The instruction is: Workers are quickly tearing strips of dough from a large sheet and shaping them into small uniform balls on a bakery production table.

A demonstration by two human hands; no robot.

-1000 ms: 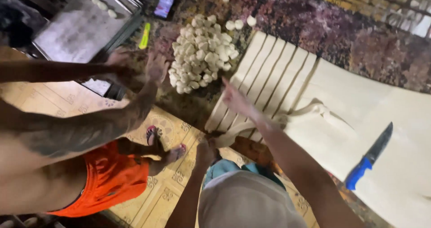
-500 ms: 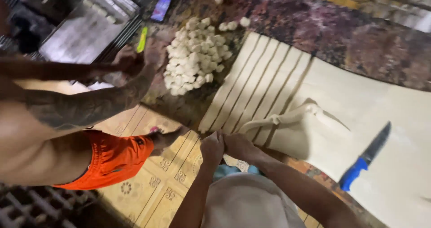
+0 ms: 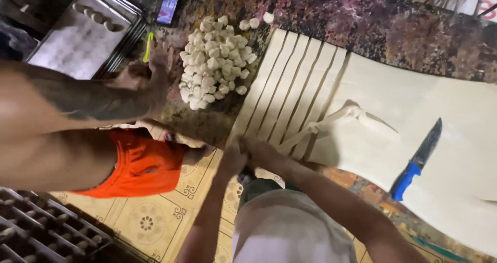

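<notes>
dough sheet: cut off at right picture edge | tray: left corner cropped | left hand and right hand: blurred, grip unclear

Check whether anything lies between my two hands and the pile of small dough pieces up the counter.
Nothing lies between them. The left hand and right hand pull a dough strip at the counter's near edge. The stretch up to the pile of dough pieces shows only bare dark counter. A co-worker's hand rests left of the pile.
</notes>
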